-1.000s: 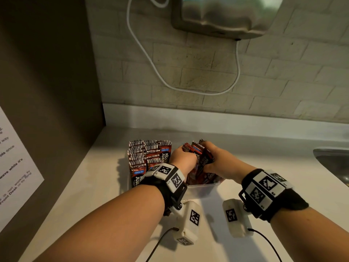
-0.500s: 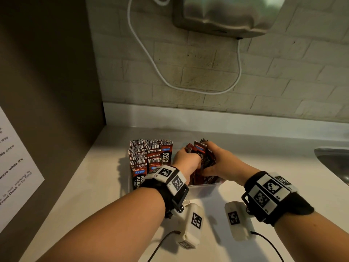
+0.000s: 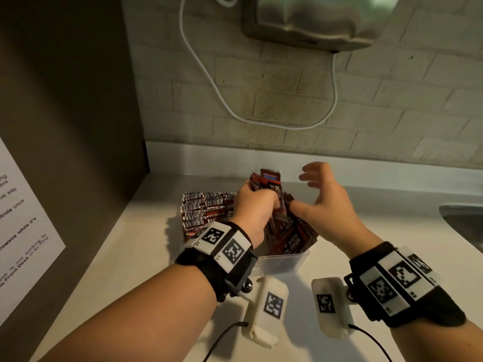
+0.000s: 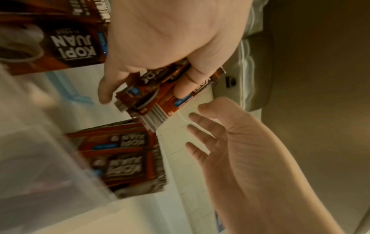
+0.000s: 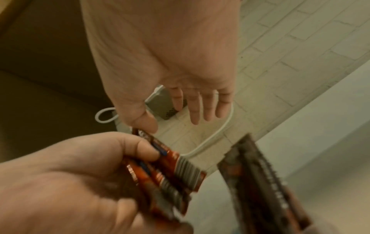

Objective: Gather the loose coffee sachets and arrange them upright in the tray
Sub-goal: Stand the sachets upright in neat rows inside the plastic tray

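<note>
The left hand point(image 3: 254, 205) is clamped on a bundle of sachets point(image 3: 269, 182), thumb on one side and fingers curled round the other, lifted above the tray point(image 3: 290, 259). The right hand point(image 3: 330, 202) holds nothing; its fingers point(image 3: 312, 173) are spread apart and straight, just beside the bundle, with the thumb near the loose sachets below. The clear tray sits on the counter point(image 3: 125, 246) near the corner. Its left part holds a tight row of sachets standing upright point(image 3: 203, 210); its right part holds more sachets point(image 3: 292, 233) leaning at a tilt. On the brick wall point(image 3: 392, 113) hang a white cable point(image 3: 209, 82) and a grey appliance point(image 3: 313, 19).
</note>
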Available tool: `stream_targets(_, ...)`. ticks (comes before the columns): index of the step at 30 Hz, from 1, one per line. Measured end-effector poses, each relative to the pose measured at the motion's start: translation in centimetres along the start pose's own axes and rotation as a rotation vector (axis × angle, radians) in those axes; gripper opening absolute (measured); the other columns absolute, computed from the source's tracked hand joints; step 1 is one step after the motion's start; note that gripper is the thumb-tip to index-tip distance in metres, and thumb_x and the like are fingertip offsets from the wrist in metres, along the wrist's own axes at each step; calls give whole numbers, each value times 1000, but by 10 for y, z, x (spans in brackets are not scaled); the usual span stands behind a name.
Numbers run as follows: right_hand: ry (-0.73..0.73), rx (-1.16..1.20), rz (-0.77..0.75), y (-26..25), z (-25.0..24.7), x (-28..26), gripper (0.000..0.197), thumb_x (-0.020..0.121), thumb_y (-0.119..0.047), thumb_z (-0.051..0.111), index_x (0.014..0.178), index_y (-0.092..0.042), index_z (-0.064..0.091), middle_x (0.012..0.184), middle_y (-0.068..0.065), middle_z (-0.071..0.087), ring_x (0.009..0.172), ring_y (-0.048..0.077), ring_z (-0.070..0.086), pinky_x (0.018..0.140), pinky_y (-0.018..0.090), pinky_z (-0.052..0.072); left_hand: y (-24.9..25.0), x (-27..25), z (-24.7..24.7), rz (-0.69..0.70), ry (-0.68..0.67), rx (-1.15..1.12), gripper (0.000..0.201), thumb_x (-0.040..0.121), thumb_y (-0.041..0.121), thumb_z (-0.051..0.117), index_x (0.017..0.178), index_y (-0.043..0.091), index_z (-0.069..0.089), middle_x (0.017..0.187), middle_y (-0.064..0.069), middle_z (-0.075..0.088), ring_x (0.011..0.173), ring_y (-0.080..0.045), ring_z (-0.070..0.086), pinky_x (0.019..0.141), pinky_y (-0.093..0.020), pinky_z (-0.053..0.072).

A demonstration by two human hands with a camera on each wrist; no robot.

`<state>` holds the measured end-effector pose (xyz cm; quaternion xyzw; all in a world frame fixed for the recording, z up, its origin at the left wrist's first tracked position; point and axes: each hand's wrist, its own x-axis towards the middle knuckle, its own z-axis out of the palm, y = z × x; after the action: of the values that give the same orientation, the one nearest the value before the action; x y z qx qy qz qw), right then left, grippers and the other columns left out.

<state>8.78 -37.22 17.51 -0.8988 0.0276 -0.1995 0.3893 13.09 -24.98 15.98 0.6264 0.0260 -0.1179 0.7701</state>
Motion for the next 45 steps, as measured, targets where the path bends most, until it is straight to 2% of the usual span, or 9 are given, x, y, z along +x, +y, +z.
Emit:
stream_targets(5, -275, -74, -87, -23, 25, -9, 74, 77, -16, 60, 143, -16, 27, 125, -2, 48, 111, 14, 50, 88, 30, 43, 12, -1, -6, -78, -39, -196, 21, 79, -8, 50, 89, 9, 58, 74, -9, 59, 71, -23, 59, 62, -29, 50)
stream_targets(9, -300, -227, -167, -24, 41, -11, 80, 79, -23, 61, 146, -14, 18, 135, 7, 38, 121, 23, 44, 101, 41, 42, 15, -6, -15, -140, -103, -242, 14, 84, 10, 56, 98, 10, 60, 77, -7, 64, 67, -19, 64, 52, -24, 50)
stream_targets(15, -251, -436, -325, -29, 54, -15, 61, 93, -19, 49, 145, -9, 19, 124, 8, 32, 96, 26, 50, 85, 37, 48, 18, -7, -30, -107, -129, -80, 52, 85, 48, 61, 121, 10, 56, 106, -8, 70, 96, -20, 68, 73, -32, 53)
stream_targets(22, -403, 414, 33, -45, 42, -6, 45, 85, 8, 42, 126, -12, 43, 108, 11, 57, 86, 17, 58, 66, 21, 49, 29, -10, -47, 26, -180, -55, 41, 82, 29, 71, 114, 7, 62, 87, -4, 68, 76, -16, 66, 67, -30, 54)
stream_targets(26, -513, 837, 218, -50, 49, -7, 62, 61, -2, 46, 120, -18, 53, 103, 18, 59, 93, 30, 59, 74, 37, 50, 30, -15, -52, 14, -305, -382, 18, 73, 22, 69, 90, 24, 73, 89, -2, 72, 74, -14, 69, 70, -29, 54)
stream_targets(30, -505, 933, 237, -53, 56, -8, 55, 65, 6, 50, 118, -9, 48, 104, 16, 60, 93, 26, 62, 71, 36, 53, 25, -12, -56, 117, -261, -576, 25, 86, 13, 60, 108, 25, 63, 77, -5, 68, 90, -22, 67, 77, -35, 57)
stream_targets(34, -400, 797, 252, -55, 55, -11, 30, 88, 4, 59, 110, -9, 45, 98, 10, 62, 76, 22, 65, 62, 36, 53, 28, -10, -60, 227, -81, -660, 26, 96, 5, 49, 115, 22, 56, 62, -3, 51, 62, -18, 65, 64, -33, 55)
stream_targets(38, -513, 652, 378, -63, 55, -16, 32, 95, -23, 57, 120, -12, 40, 97, 18, 64, 74, 34, 65, 65, 43, 58, 29, -10, -63, 388, 29, -609, 37, 94, 4, 55, 115, 34, 50, 69, -1, 52, 56, -13, 54, 58, -33, 52)
stream_targets(45, -499, 686, 315, -70, 60, -11, 31, 97, -10, 51, 127, -11, 43, 109, 19, 63, 85, 29, 69, 78, 40, 59, 12, -16, -63, 344, -9, -475, 44, 88, -2, 57, 119, 29, 48, 80, -6, 59, 74, -21, 60, 73, -40, 52)
